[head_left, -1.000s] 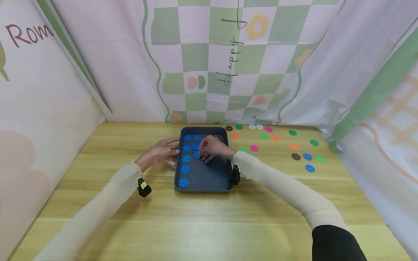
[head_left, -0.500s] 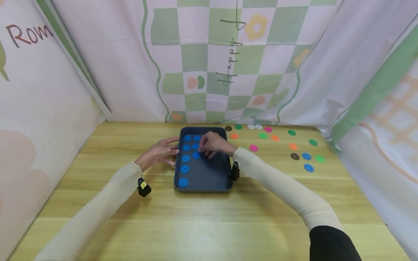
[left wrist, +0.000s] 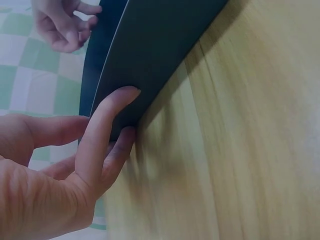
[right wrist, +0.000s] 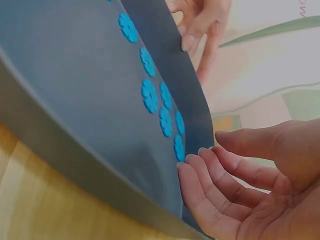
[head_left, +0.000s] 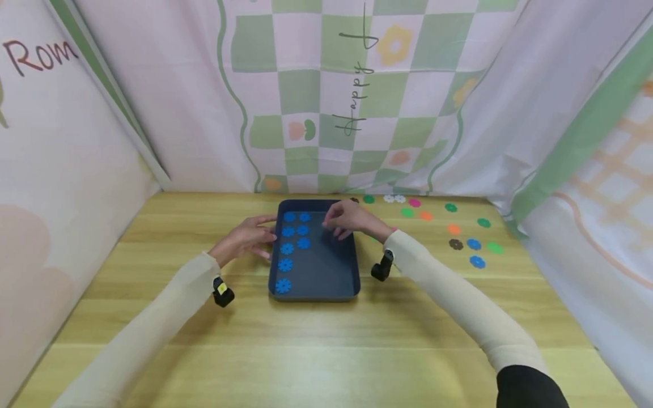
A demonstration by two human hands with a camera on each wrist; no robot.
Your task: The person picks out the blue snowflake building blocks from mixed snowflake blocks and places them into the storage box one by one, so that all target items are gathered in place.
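A dark grey baking tray [head_left: 326,272] lies on the wooden table. Blue flower-shaped pieces [head_left: 285,264] form a column along its left side, with a shorter column of three [head_left: 303,243] beside it. My left hand [head_left: 245,239] rests at the tray's left side; in the left wrist view its spread fingers [left wrist: 97,135] touch the rim and outer wall. Over the tray's far right part hovers my right hand [head_left: 349,218], fingers loosely bent. The right wrist view shows its thumb and fingertips [right wrist: 187,175] apart with nothing visible between them.
Loose flower-shaped pieces in several colours are scattered right of the tray, including two blue ones [head_left: 477,262], a brown one [head_left: 456,244] and white ones [head_left: 400,199]. Printed curtains [head_left: 301,96] enclose the table [head_left: 306,351] at the back and sides.
My right hand has lifted off the lowest blue piece of the second column and moved right, leaving that piece on the tray. The left hand stays at the tray's side.
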